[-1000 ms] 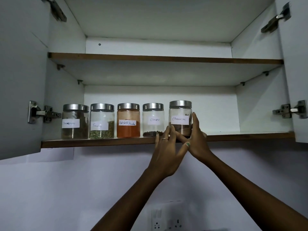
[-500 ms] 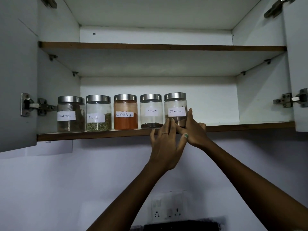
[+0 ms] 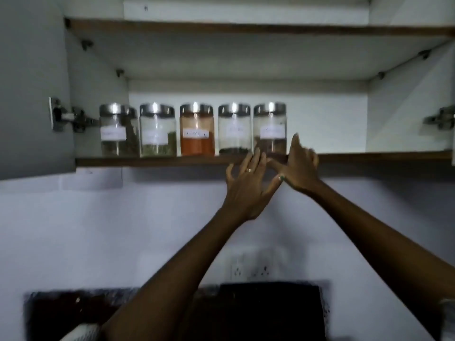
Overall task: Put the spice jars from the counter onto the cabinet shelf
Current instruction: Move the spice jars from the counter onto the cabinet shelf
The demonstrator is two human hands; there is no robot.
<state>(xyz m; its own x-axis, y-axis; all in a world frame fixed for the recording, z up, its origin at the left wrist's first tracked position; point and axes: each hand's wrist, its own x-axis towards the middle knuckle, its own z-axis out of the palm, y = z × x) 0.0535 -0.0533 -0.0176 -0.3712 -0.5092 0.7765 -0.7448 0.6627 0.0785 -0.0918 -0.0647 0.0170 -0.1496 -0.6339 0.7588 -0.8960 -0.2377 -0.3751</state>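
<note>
Several glass spice jars with steel lids stand in a row on the lower cabinet shelf (image 3: 369,157). The rightmost, the cinnamon jar (image 3: 270,124), stands next to the cloves jar (image 3: 234,129) and the red chilli powder jar (image 3: 197,130). My left hand (image 3: 247,184) is raised just below the shelf edge, fingers spread and holding nothing. My right hand (image 3: 301,168) hangs in front of the shelf edge, right of the cinnamon jar, index finger up, apart from the glass. The two thumbs overlap.
Both cabinet doors stand open, with the left door (image 3: 32,84) and its hinge (image 3: 66,116) near the jars. The shelf right of the cinnamon jar is bare. A wall socket (image 3: 251,268) and a dark counter (image 3: 270,308) lie below.
Both hands have let go of the cinnamon jar and dropped back below the shelf edge. The jar stays in the row. The camera has tilted down, showing the counter.
</note>
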